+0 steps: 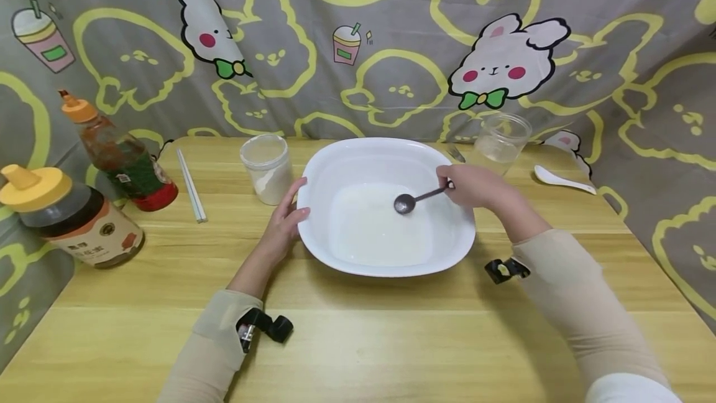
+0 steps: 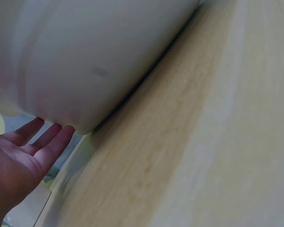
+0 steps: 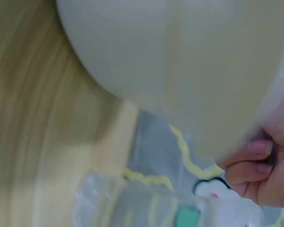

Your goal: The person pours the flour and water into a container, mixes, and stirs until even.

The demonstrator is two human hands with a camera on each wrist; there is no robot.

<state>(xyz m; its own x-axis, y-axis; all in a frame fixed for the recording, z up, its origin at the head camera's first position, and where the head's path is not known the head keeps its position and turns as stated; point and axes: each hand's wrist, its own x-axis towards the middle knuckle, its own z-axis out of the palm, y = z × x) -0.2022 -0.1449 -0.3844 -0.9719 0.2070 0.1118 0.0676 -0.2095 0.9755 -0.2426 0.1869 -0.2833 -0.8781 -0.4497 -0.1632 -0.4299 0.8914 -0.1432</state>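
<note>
My right hand (image 1: 475, 185) has its fingers curled round the handle of a dark metal spoon (image 1: 416, 198), pinching it near the end; in the right wrist view I can see those fingers (image 3: 255, 165) folded tight just past the bowl's outer wall. The spoon slants down to my left, and its round head sits over the white liquid pooled in the bottom of the big white bowl (image 1: 386, 154). I cannot tell whether the head touches the liquid or hangs just above it.

My left hand (image 1: 285, 222) is open, fingers straight, laid flat against the bowl's left outer wall; the left wrist view shows the fingertips (image 2: 57, 137) touching the wall low down.

The bowl stands in the middle of the wooden table (image 1: 363, 341), near the back edge. Just beside it on the left is a clear jar of white powder (image 1: 266, 168), and further left lie pale chopsticks (image 1: 191, 185). Beyond them stand a red-based sauce bottle (image 1: 120, 154) and a yellow-capped dark bottle (image 1: 73, 216). Behind my right hand sits a clear plastic cup (image 1: 500, 140), with fork tines (image 1: 455, 154) showing beside it, and a white ceramic spoon (image 1: 562, 180) lies well off to the right
</note>
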